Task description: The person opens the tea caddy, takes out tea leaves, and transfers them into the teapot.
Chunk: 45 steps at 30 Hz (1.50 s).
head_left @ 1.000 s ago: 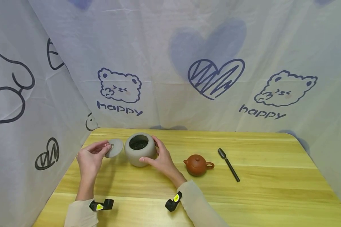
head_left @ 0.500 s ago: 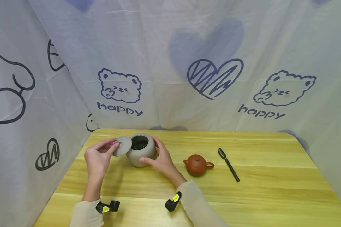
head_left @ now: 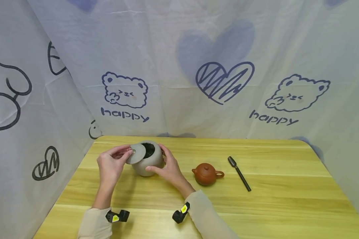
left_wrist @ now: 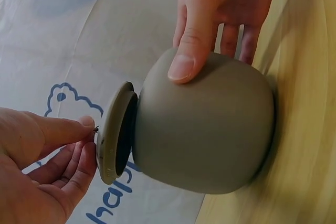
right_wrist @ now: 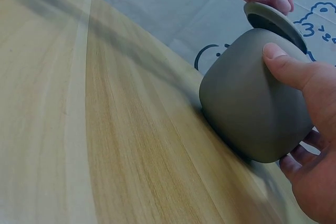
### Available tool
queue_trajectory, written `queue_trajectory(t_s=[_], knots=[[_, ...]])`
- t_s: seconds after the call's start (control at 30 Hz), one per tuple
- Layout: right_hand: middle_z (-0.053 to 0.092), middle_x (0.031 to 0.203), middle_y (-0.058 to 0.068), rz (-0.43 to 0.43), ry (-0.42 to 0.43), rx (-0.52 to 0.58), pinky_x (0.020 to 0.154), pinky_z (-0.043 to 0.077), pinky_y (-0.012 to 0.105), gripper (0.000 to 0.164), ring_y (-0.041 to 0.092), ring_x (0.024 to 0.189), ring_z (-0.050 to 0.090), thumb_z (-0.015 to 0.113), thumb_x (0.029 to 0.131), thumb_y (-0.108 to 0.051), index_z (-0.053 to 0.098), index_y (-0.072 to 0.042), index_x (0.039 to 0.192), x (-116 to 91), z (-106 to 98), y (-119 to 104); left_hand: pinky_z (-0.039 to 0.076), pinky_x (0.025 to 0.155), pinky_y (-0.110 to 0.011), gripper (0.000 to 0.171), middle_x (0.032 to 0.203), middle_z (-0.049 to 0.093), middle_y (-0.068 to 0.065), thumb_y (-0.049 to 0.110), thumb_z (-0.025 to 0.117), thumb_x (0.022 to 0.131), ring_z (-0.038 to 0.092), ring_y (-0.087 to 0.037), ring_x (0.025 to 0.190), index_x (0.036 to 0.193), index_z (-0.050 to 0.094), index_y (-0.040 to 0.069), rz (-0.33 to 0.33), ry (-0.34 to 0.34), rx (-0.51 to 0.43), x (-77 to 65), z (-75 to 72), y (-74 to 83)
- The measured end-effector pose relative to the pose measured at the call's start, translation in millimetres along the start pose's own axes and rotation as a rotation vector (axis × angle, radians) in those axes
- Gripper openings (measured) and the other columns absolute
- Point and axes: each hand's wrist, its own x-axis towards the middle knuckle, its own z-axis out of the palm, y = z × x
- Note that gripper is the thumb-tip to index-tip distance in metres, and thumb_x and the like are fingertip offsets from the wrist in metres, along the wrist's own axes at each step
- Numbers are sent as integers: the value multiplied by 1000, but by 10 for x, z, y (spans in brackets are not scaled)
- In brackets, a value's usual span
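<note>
My left hand (head_left: pixel 111 164) pinches the small knob of a round grey lid (head_left: pixel 137 154) between thumb and fingers. The lid tilts over the left part of the mouth of a grey jar (head_left: pixel 146 167). Dark leafy contents (head_left: pixel 150 150) show through the uncovered right part of the opening. Around the jar's right side, my right hand (head_left: pixel 171 167) holds it with the thumb on the front and the fingers behind. In the left wrist view, the lid's stepped underside (left_wrist: pixel 126 135) faces the jar, close at its rim. The jar stands upright on the wooden table (head_left: pixel 272 205).
Right of the jar sits a reddish-brown clay teapot (head_left: pixel 206 174), its spout toward the jar. Farther right lies a dark, long-handled scoop (head_left: pixel 239 173). A white printed cloth (head_left: pixel 173 109) hangs behind the table and along its left side.
My left hand has carried the lid rightward, from beside the jar to over the left part of its mouth. The right hand keeps its hold on the jar.
</note>
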Motion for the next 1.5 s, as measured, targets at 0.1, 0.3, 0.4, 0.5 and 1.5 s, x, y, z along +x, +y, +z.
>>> queue_trajectory(t_s=[0.1,0.3,0.4,0.5,1.5], knots=[[40,156,22,-1,0,-1,115,39,54,89,38,141,42,85,83,-4,34,1,156,-6,4,-7,55,65,-10,17,95,77,-17,2,83,86,69,2,75,102,80,-1,10,-12,0,19,41,2],[39,156,22,5,-6,6,116,38,54,89,37,141,42,85,84,-5,33,1,156,-2,10,-7,55,63,-10,16,93,77,-16,3,83,86,72,-5,75,101,81,-1,19,-24,1,47,105,-7],[40,156,21,8,0,0,116,39,54,89,37,141,42,85,84,-5,34,1,156,2,8,-5,55,65,-10,16,94,77,-17,3,83,86,73,-10,77,102,80,-1,24,-37,-15,61,134,-3],[40,156,21,12,8,-12,115,39,55,90,37,141,42,85,83,-5,34,1,156,3,4,-5,55,67,-10,16,94,77,-17,2,83,86,74,-14,78,102,80,-2,33,-49,-27,83,163,2],[41,157,4,29,6,-51,115,42,38,96,20,141,42,88,84,-24,31,-8,160,125,58,425,50,65,-5,18,96,77,-17,3,83,86,75,-31,82,103,79,-2,57,-107,29,194,359,67]])
